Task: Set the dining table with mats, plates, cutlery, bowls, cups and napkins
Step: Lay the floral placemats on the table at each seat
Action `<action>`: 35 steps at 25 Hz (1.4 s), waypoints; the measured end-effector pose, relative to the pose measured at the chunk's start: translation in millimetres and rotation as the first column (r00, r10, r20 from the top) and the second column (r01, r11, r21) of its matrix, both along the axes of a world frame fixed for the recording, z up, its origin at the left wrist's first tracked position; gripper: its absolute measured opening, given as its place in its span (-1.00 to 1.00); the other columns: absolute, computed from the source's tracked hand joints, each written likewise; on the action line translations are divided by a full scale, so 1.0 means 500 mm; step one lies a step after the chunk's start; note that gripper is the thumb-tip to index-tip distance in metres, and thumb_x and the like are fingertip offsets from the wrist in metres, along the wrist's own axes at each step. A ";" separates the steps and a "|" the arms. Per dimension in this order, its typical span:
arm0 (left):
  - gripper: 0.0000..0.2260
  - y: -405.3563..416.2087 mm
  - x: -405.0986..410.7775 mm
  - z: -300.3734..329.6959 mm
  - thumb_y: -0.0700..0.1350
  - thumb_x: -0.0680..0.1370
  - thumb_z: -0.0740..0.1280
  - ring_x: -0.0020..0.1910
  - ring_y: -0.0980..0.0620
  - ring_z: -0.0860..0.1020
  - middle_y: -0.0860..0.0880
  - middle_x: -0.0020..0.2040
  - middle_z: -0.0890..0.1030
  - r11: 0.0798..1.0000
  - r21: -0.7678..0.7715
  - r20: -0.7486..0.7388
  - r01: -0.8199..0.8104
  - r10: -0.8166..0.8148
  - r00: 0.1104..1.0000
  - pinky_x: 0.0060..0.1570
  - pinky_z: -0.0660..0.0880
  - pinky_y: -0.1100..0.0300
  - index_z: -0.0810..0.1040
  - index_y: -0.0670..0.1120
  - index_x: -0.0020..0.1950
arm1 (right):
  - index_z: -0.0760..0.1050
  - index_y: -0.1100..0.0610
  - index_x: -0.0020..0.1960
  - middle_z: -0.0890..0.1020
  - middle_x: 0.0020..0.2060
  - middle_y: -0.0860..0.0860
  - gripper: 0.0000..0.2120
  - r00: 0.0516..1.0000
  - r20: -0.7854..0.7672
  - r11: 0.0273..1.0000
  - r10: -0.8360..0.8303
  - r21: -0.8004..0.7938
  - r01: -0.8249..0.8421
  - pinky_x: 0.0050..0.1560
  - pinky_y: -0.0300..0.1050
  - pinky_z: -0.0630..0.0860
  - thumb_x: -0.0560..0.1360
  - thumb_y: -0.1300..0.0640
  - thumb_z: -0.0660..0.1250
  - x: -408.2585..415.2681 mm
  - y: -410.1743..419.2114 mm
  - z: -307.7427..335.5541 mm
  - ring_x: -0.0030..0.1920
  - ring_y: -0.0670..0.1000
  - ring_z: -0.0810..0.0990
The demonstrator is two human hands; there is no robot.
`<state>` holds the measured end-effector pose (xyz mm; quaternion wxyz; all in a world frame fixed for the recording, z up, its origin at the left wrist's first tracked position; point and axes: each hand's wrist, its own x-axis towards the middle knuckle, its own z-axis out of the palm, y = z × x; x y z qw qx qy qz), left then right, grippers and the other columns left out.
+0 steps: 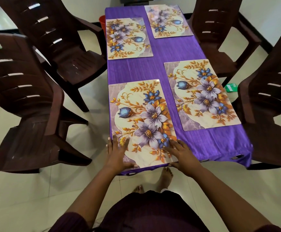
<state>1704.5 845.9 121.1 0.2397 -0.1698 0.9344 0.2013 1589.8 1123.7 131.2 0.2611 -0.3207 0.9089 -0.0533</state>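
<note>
Several floral place mats lie on a table under a purple cloth (154, 67). The near left mat (141, 114) is under both my hands. My left hand (118, 153) lies flat with straight fingers on its near left corner. Pressing flat on the mat's near right corner, at the table's front edge, is my right hand (181, 153). The near right mat (201, 94), the far left mat (128, 37) and the far right mat (168, 20) lie untouched. No plates, cutlery, bowls, cups or napkins are in view.
Dark brown plastic chairs stand along both long sides: two at the left (27, 104) (56, 39) and two at the right (270, 101) (220, 30). A green packet (231, 87) lies on the tiled floor at the right. A red bin (102, 20) stands beyond the table's far left corner.
</note>
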 end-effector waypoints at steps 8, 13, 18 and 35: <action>0.10 0.006 -0.008 0.012 0.40 0.36 0.35 0.45 -0.19 -0.48 -0.17 0.48 -0.50 0.998 -0.039 0.016 0.050 -0.049 0.999 0.41 -0.30 0.03 -0.34 0.07 0.56 | 0.09 -0.18 0.54 0.05 0.57 -0.08 -0.25 1.000 -0.007 1.000 0.004 -0.029 -0.004 0.51 0.08 0.10 0.48 -0.09 0.41 -0.001 0.004 0.002 0.57 0.10 -0.02; 0.12 0.008 -0.010 0.014 0.40 0.35 0.37 0.46 -0.18 -0.46 -0.21 0.49 -0.47 0.997 -0.056 0.016 0.056 -0.055 0.998 0.45 -0.26 0.01 -0.34 0.04 0.56 | 0.20 -0.10 0.52 0.11 0.56 -0.09 -0.39 0.998 0.040 0.993 -0.047 -0.108 0.051 0.51 0.05 0.11 0.54 0.02 0.37 -0.001 0.010 0.008 0.57 0.07 -0.01; 0.13 0.002 -0.011 0.006 0.40 0.31 0.40 0.48 -0.20 -0.42 -0.18 0.51 -0.45 0.998 -0.046 0.008 0.039 -0.038 0.999 0.49 -0.16 -0.07 -0.30 0.08 0.57 | 0.24 -0.07 0.51 0.14 0.55 -0.09 -0.40 0.997 0.040 0.991 -0.060 -0.114 0.064 0.51 0.09 0.14 0.54 0.09 0.37 0.002 0.004 0.014 0.57 0.08 0.01; 0.14 -0.015 -0.001 -0.007 0.37 0.31 0.43 0.45 -0.13 -0.47 -0.10 0.50 -0.49 0.999 -0.020 -0.013 0.027 -0.028 1.000 0.49 0.01 -0.11 -0.30 0.09 0.57 | 0.21 -0.07 0.52 0.12 0.55 -0.12 -0.41 0.995 0.069 0.995 -0.072 -0.067 0.077 0.52 0.16 0.02 0.56 0.07 0.35 0.004 -0.007 0.024 0.57 0.11 -0.06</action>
